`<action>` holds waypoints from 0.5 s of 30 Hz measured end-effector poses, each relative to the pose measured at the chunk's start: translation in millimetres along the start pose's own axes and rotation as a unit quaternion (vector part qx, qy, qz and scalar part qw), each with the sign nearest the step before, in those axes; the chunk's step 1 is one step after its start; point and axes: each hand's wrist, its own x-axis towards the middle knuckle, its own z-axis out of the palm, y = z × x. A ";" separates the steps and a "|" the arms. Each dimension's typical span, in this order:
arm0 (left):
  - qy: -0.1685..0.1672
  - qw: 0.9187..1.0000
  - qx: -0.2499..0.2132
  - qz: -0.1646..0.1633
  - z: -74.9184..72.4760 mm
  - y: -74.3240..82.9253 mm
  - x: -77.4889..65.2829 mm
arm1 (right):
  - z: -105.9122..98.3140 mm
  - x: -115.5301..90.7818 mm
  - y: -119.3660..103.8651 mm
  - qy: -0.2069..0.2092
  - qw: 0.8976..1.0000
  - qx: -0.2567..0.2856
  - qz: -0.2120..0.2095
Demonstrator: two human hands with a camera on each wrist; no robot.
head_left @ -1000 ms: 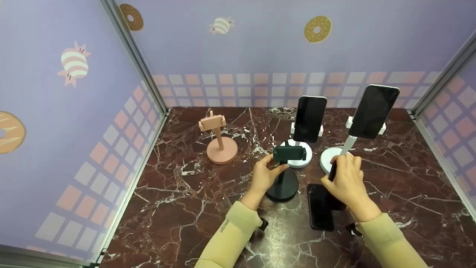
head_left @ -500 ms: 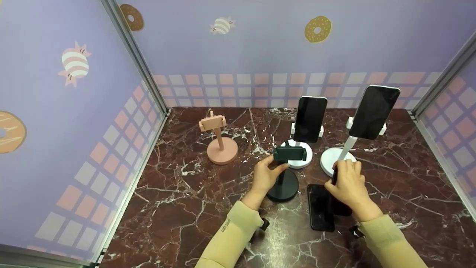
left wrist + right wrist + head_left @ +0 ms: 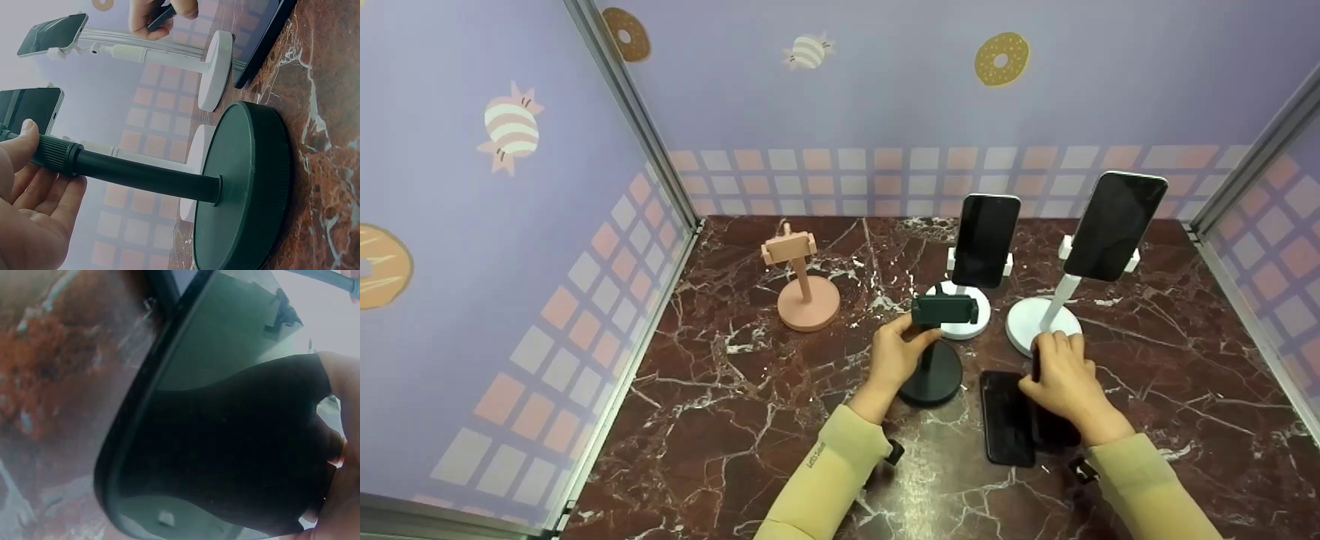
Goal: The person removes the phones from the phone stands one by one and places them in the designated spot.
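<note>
My left hand (image 3: 894, 360) grips the upper post of a dark green phone stand (image 3: 931, 379), thumb on one side and fingers on the other. The stand's round base rests on the marble table, and its clamp at the top holds nothing. To the right, my right hand (image 3: 1065, 379) holds a black smartphone (image 3: 225, 450) by its edges, screen tilted, close over the table. Just left of it, a second black smartphone (image 3: 1005, 420) lies flat, partly overlapped by the held one in the head view.
Behind are two white stands with phones clamped in them, a nearer-centre phone (image 3: 986, 240) and a right-hand phone (image 3: 1116, 225). A pink phone stand (image 3: 808, 304) without a phone stands back left. Patterned walls (image 3: 855, 90) enclose the table.
My right hand has moved slightly toward me and to the right, bringing the held smartphone lower and more clear of the flat one. The left hand stays on the green stand.
</note>
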 end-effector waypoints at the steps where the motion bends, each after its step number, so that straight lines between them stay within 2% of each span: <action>1: 0.002 1.000 0.002 -0.001 0.1 -0.2 0.0 | 0.5 -0.3 0.9 -0.003 1.000 -0.002 -0.001; 6: 0.008 1.000 0.013 -0.003 -0.4 0.3 -0.6 | 2.9 -2.3 5.0 -0.012 1.000 -0.009 -0.005; 15: 0.003 1.000 -0.018 0.003 -3.5 1.9 -1.1 | 4.5 -5.8 11.1 -0.039 0.999 -0.009 0.010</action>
